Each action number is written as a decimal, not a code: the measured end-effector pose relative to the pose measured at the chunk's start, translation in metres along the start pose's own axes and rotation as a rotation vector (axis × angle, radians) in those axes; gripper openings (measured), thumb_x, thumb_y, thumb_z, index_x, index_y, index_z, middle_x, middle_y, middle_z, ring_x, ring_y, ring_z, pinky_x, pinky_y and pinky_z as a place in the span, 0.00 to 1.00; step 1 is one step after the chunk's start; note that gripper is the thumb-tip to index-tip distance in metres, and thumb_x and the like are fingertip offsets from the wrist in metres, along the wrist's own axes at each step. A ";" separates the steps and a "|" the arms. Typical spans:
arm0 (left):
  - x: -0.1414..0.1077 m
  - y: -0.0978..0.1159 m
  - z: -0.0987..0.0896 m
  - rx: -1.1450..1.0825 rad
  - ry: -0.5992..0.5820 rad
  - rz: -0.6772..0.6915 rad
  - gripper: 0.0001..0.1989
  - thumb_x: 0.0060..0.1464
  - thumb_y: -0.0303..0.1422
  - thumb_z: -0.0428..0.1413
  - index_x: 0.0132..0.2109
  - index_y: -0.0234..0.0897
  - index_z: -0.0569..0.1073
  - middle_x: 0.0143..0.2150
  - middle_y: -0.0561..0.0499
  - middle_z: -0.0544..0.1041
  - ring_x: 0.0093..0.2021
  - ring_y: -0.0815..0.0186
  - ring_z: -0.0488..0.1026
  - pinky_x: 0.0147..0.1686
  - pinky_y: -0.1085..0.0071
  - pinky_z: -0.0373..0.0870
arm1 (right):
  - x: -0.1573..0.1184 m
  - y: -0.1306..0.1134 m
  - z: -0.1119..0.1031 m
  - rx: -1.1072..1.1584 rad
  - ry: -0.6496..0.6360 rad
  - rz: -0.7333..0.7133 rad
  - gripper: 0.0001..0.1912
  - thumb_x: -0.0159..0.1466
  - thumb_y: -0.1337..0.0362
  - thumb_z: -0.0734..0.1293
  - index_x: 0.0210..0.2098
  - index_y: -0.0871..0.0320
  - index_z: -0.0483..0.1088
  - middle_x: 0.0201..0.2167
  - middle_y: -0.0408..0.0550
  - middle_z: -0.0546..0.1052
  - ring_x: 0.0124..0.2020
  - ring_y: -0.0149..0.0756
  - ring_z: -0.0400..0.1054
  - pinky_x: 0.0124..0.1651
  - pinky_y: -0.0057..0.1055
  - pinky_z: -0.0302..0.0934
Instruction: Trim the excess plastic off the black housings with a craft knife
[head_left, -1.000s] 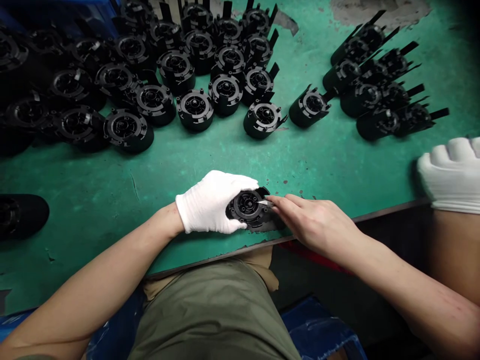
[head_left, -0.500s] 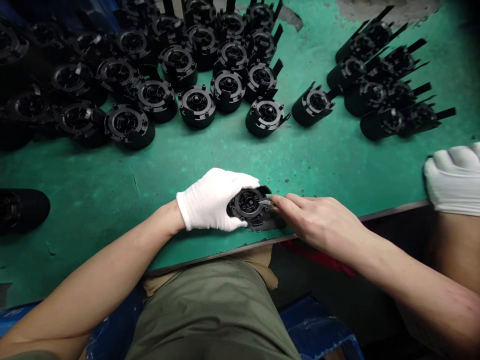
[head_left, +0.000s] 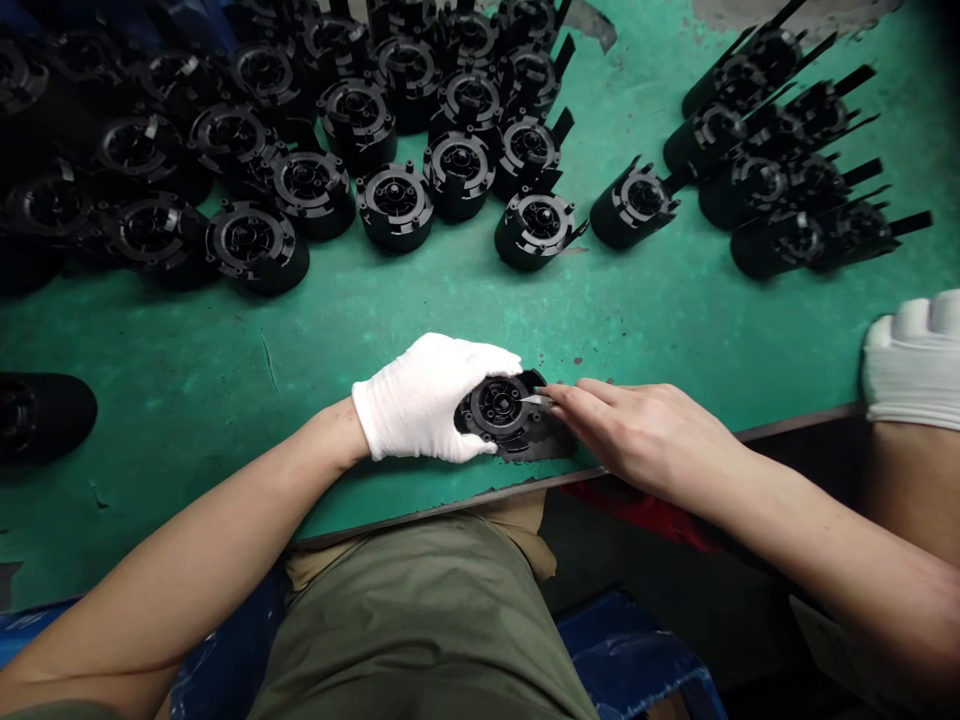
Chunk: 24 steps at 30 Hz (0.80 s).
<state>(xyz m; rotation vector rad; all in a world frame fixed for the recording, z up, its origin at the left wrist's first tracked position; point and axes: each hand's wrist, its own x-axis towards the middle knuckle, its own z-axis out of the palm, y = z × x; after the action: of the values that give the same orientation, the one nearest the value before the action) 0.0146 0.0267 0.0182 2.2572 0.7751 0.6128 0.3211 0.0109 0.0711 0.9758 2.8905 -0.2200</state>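
Observation:
My left hand (head_left: 424, 400), in a white glove, curls around the left side of a black round plastic housing (head_left: 501, 408) near the table's front edge. The housing's ringed face with its central hub is turned up toward me. From the right, my bare right hand (head_left: 626, 425) pinches slim silver tweezers (head_left: 534, 399). Their pointed tip reaches over the housing's right side, close to the hub. Whether the tip touches the plastic cannot be made out. My right fingers partly hide the tool.
Many black housings (head_left: 394, 205) stand in rows at the back left of the green table (head_left: 360, 310). Another group (head_left: 757, 185) stands at the back right. A dark cylinder (head_left: 45, 418) lies at the left edge. Another person's gloved hand (head_left: 911, 355) rests at the right.
My right hand has shifted slightly, its fingers straighter, and more of the tweezers shows. My left hand and the housing stay almost still. The view has turned a little.

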 end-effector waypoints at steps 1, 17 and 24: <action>0.000 0.000 0.000 0.000 0.000 0.000 0.33 0.56 0.41 0.70 0.67 0.39 0.75 0.65 0.39 0.85 0.64 0.44 0.85 0.65 0.51 0.80 | -0.001 -0.002 0.001 0.000 0.006 0.001 0.16 0.84 0.61 0.58 0.57 0.59 0.76 0.34 0.45 0.81 0.26 0.34 0.69 0.30 0.38 0.48; 0.004 0.005 -0.003 -0.008 -0.048 -0.043 0.30 0.55 0.40 0.69 0.64 0.39 0.78 0.65 0.39 0.84 0.63 0.45 0.85 0.63 0.54 0.81 | -0.003 -0.003 -0.010 -0.087 -0.097 -0.112 0.17 0.73 0.75 0.61 0.57 0.61 0.73 0.35 0.48 0.79 0.25 0.35 0.67 0.30 0.40 0.43; 0.004 0.005 -0.005 -0.008 -0.053 -0.042 0.31 0.54 0.40 0.70 0.64 0.41 0.77 0.65 0.41 0.85 0.63 0.45 0.85 0.62 0.55 0.80 | 0.017 0.022 -0.014 0.075 -0.179 -0.176 0.16 0.82 0.65 0.57 0.52 0.56 0.77 0.32 0.44 0.79 0.21 0.33 0.61 0.29 0.39 0.42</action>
<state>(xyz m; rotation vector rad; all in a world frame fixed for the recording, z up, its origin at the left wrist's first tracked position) 0.0165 0.0287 0.0261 2.2352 0.7900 0.5337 0.3209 0.0405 0.0802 0.6716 2.8194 -0.4085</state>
